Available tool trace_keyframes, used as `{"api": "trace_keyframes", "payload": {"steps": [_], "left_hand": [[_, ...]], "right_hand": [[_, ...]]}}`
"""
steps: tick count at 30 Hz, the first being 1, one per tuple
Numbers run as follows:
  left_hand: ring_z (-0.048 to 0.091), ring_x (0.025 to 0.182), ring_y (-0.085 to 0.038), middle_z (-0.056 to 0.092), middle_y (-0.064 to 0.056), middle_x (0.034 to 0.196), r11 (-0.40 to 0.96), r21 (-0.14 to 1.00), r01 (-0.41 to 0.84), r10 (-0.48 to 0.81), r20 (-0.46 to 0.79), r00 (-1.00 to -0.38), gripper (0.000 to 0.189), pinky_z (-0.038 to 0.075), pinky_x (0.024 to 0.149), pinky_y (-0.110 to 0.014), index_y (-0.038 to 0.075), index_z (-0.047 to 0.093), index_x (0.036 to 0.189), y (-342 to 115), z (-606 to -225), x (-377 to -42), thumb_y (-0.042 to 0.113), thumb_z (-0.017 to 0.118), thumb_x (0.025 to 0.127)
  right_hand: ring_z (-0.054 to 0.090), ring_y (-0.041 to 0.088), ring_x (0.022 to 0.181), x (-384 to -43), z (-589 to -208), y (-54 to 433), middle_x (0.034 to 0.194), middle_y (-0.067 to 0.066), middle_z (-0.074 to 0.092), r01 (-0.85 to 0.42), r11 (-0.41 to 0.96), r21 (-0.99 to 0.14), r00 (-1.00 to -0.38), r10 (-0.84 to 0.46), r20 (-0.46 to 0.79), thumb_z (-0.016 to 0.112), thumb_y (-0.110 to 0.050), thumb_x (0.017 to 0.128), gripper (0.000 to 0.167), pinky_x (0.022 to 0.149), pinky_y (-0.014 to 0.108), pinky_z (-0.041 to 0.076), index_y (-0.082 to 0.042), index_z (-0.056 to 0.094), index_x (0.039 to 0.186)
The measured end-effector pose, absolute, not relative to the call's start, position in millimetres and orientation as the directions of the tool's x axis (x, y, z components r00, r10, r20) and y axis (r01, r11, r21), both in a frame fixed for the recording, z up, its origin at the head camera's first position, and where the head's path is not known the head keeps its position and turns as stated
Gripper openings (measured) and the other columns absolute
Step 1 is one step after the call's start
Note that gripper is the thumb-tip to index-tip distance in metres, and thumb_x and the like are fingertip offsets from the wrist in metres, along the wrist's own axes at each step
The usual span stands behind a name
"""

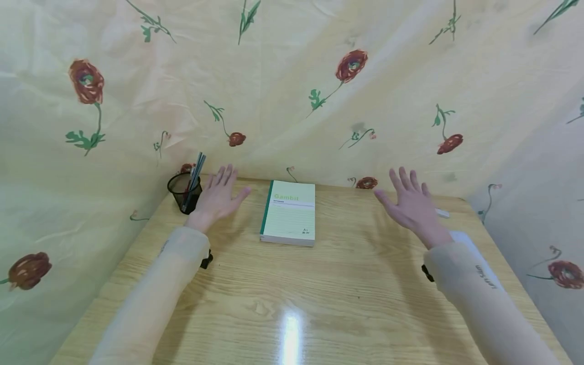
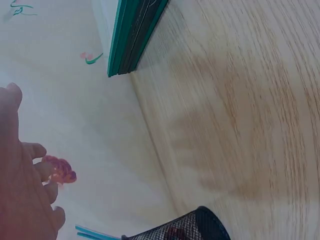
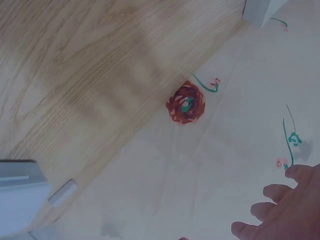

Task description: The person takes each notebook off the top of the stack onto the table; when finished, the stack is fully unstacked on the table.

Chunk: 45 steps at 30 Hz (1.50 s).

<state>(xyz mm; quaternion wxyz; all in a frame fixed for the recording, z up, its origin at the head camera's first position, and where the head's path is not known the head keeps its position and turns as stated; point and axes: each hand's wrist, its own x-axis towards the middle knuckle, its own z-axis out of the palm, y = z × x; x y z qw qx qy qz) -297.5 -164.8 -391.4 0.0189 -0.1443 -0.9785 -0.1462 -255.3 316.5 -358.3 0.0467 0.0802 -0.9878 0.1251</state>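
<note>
Both hands are held out over a wooden table, palms down and fingers spread, with nothing in them. My left hand (image 1: 218,197) hovers just right of a black mesh pen cup (image 1: 184,195) that holds several pens. My right hand (image 1: 412,205) is raised over the right side. Between the hands lies a stack of notebooks (image 1: 289,213), the top cover pale with "Gambit" printed on it and a green spine. In the left wrist view the green spines (image 2: 132,37) show more than one notebook.
A small white block (image 1: 442,213) lies at the table's back right. A pale, flat-sided object (image 1: 474,253) is partly hidden behind the right sleeve. A flower-patterned cloth (image 1: 283,91) hangs along the back and sides of the table (image 1: 337,304).
</note>
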Motion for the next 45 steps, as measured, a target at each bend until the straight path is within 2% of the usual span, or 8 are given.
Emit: {"api": "trace_keyframes", "payload": {"steps": [8,16,21,25,29,33,38,45], "left_hand": [[-0.004,0.151,-0.031,-0.003,-0.012,0.165,0.894,0.350,0.281,0.268,0.085,-0.960,0.087,-0.002,0.119,-0.052,0.003,0.009,0.159,-155,-397,-293,0.067,0.020,0.101],[0.000,0.152,-0.030,0.003,-0.013,0.166,0.857,0.443,0.263,0.254,0.080,-0.964,0.085,0.000,0.119,-0.050,0.004,0.008,0.159,-150,-405,-291,0.065,0.022,0.102],[0.010,0.150,-0.039,0.008,-0.015,0.165,0.830,0.514,0.218,0.220,0.058,-0.974,0.085,0.007,0.119,-0.054,0.008,0.009,0.160,-146,-409,-290,0.067,0.022,0.101],[0.015,0.148,-0.041,0.012,-0.017,0.165,0.775,0.611,0.163,0.189,0.022,-0.982,0.085,0.013,0.116,-0.059,0.007,0.012,0.160,-143,-412,-286,0.067,0.025,0.101],[0.017,0.148,-0.040,0.013,-0.016,0.165,0.716,0.688,0.119,0.174,-0.010,-0.985,0.091,0.016,0.115,-0.061,0.009,0.013,0.160,-139,-416,-283,0.074,0.021,0.096],[0.021,0.147,-0.040,0.017,-0.017,0.164,0.677,0.728,0.105,0.158,-0.005,-0.987,0.093,0.019,0.115,-0.059,0.008,0.016,0.159,-137,-424,-284,0.076,0.020,0.095],[0.025,0.145,-0.040,0.024,-0.019,0.161,0.624,0.776,0.093,0.123,0.021,-0.992,0.084,0.021,0.115,-0.057,0.004,0.023,0.157,-131,-435,-283,0.066,0.027,0.101],[0.044,0.134,-0.039,0.036,-0.019,0.155,0.530,0.846,0.055,0.077,0.016,-0.997,0.076,0.035,0.108,-0.054,0.003,0.031,0.154,-118,-449,-280,0.060,0.033,0.103]], "right_hand": [[-0.007,0.042,0.148,-259,-364,297,0.164,0.020,-0.002,-0.173,0.935,-0.310,-0.983,-0.143,0.118,0.030,-0.069,0.099,0.090,0.113,0.066,0.003,-0.010,0.001,0.160],[0.016,0.052,0.143,-262,-380,280,0.163,0.023,0.009,-0.173,0.912,-0.373,-0.980,-0.121,0.161,0.035,-0.069,0.098,0.089,0.104,0.071,0.026,-0.011,0.010,0.161],[0.030,0.057,0.135,-263,-386,268,0.161,0.026,0.015,-0.155,0.903,-0.401,-0.982,-0.098,0.159,0.034,-0.070,0.097,0.091,0.097,0.070,0.036,-0.008,0.012,0.160],[0.031,0.057,0.135,-266,-391,259,0.160,0.028,0.019,-0.130,0.878,-0.460,-0.987,-0.072,0.141,0.034,-0.073,0.095,0.094,0.099,0.070,0.034,-0.007,0.013,0.160],[0.025,0.055,0.139,-267,-396,251,0.158,0.029,0.023,-0.109,0.843,-0.527,-0.992,-0.057,0.114,0.037,-0.073,0.095,0.096,0.106,0.069,0.026,-0.006,0.014,0.159],[0.027,0.053,0.139,-267,-403,244,0.158,0.027,0.025,-0.086,0.817,-0.570,-0.994,-0.036,0.099,0.039,-0.072,0.095,0.094,0.105,0.069,0.029,-0.006,0.016,0.159],[0.044,0.050,0.130,-268,-416,236,0.152,0.029,0.036,-0.092,0.772,-0.629,-0.992,-0.019,0.122,0.042,-0.069,0.096,0.094,0.102,0.063,0.037,0.001,0.023,0.156],[0.056,0.047,0.119,-270,-433,221,0.146,0.029,0.044,-0.050,0.703,-0.709,-0.996,0.021,0.091,0.045,-0.070,0.094,0.093,0.095,0.057,0.047,-0.002,0.028,0.155]]}}
